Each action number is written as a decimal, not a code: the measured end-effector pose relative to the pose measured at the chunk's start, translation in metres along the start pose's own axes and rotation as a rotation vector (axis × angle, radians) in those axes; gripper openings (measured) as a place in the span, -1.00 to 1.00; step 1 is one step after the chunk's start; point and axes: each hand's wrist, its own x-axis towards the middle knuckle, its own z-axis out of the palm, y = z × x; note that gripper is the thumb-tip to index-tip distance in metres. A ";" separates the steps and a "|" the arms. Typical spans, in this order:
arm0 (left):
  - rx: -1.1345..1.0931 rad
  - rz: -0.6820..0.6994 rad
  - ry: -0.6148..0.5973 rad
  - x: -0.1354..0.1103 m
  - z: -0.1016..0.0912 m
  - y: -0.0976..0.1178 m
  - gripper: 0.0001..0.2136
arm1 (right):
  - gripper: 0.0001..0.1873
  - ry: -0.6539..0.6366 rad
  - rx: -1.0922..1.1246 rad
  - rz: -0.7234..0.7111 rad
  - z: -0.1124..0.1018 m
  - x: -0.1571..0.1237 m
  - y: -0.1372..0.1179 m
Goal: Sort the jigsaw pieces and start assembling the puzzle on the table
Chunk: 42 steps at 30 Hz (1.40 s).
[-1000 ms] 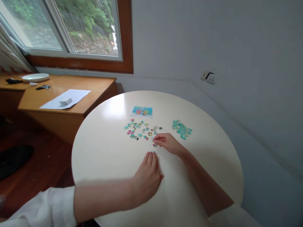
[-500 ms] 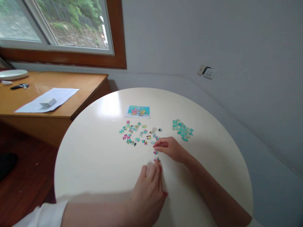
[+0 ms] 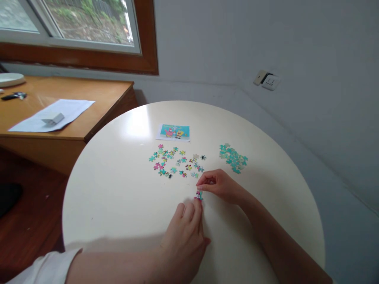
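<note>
My left hand (image 3: 186, 232) rests on the round cream table (image 3: 118, 189), fingers together and stretched flat, their tips against small joined puzzle pieces (image 3: 198, 195). My right hand (image 3: 220, 185) sits just right of those pieces, thumb and fingers pinched; whether anything is in the pinch I cannot make out. Loose coloured puzzle pieces (image 3: 174, 162) lie scattered beyond both hands. A separate heap of teal pieces (image 3: 233, 158) lies to the right. The puzzle's reference picture (image 3: 173, 132) lies flat further back.
A wooden desk (image 3: 97, 98) stands at the left with a sheet of paper (image 3: 53, 114), a small grey box (image 3: 52, 118), a white plate (image 3: 8, 79) and dark small items. A window is above it. A wall socket (image 3: 268, 81) is at the right.
Both hands drew a little nearer to me, and the small pieces by my fingertips now sit joined between the two hands. The view swung right and down.
</note>
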 end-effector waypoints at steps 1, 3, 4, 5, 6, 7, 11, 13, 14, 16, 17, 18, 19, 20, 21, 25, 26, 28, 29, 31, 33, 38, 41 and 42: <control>-0.002 0.002 -0.008 0.000 0.000 0.000 -0.60 | -0.88 0.001 -0.005 -0.004 0.000 0.000 0.001; -0.003 -0.003 -0.011 0.000 0.001 0.001 -0.59 | -0.89 0.006 -0.027 -0.013 0.001 0.000 0.001; -0.004 -0.006 -0.010 0.000 0.002 0.001 -0.59 | -0.90 0.011 -0.044 -0.018 0.001 0.000 0.000; -0.003 -0.009 -0.007 0.000 0.002 0.001 -0.58 | -0.91 0.020 -0.064 -0.021 0.002 -0.001 0.000; -0.001 -0.014 -0.002 0.000 0.002 0.001 -0.58 | -0.93 0.030 -0.083 -0.024 0.002 -0.001 -0.002; 0.002 -0.014 0.006 0.000 0.002 0.001 -0.57 | -0.94 0.039 -0.101 -0.027 0.003 -0.001 -0.003; 0.021 -0.022 0.050 0.001 0.002 0.001 -0.54 | -0.96 0.046 -0.135 -0.047 0.004 -0.003 -0.005; 0.025 -0.025 0.074 0.001 0.002 0.001 -0.54 | -0.97 0.035 -0.141 -0.057 0.005 -0.003 -0.004; 0.025 -0.026 0.084 0.001 0.002 0.001 -0.55 | -0.98 0.037 -0.152 -0.062 0.005 -0.003 -0.003; 0.022 -0.022 0.094 0.001 0.002 0.001 -0.55 | -0.96 0.049 -0.192 -0.074 0.006 -0.003 -0.002; 0.020 -0.019 0.094 0.001 0.003 0.001 -0.55 | -0.95 0.059 -0.216 -0.079 0.006 -0.003 -0.001; 0.019 -0.018 0.092 0.001 0.003 0.001 -0.55 | -0.94 0.067 -0.237 -0.084 0.006 -0.003 0.000; 0.019 -0.019 0.090 0.001 0.003 0.001 -0.54 | -0.92 0.073 -0.252 -0.088 0.007 -0.003 0.000; 0.019 -0.021 0.088 0.001 0.004 0.001 -0.54 | -0.92 0.074 -0.259 -0.095 0.007 -0.003 0.001; 0.020 -0.023 0.087 0.001 0.004 0.001 -0.53 | -0.91 0.075 -0.261 -0.102 0.007 -0.003 0.001; 0.020 -0.023 0.085 0.000 0.004 0.001 -0.52 | -0.91 0.079 -0.258 -0.127 0.009 -0.002 0.003; 0.020 -0.019 0.080 0.000 0.004 0.001 -0.53 | -0.91 0.080 -0.259 -0.132 0.010 -0.001 0.004; 0.021 -0.011 0.067 0.001 0.003 0.000 -0.54 | -0.92 0.084 -0.261 -0.148 0.011 -0.001 0.004; 0.022 -0.010 0.061 0.001 0.003 0.000 -0.54 | -0.92 0.085 -0.264 -0.160 0.011 -0.001 0.004; 0.020 -0.010 0.055 0.001 0.003 -0.001 -0.55 | -0.92 0.081 -0.282 -0.183 0.010 -0.001 0.003; 0.019 -0.008 0.052 0.001 0.004 -0.001 -0.56 | -0.92 0.074 -0.309 -0.200 0.009 -0.002 0.002; 0.016 0.002 0.036 0.000 0.004 -0.001 -0.55 | -0.91 0.036 -0.302 -0.225 0.004 -0.004 0.002; 0.013 0.005 0.027 0.000 0.003 -0.001 -0.55 | -0.91 0.027 -0.307 -0.243 0.004 -0.004 0.003; 0.013 0.002 0.024 0.001 0.002 -0.001 -0.55 | -0.91 0.031 -0.309 -0.242 0.004 -0.004 0.003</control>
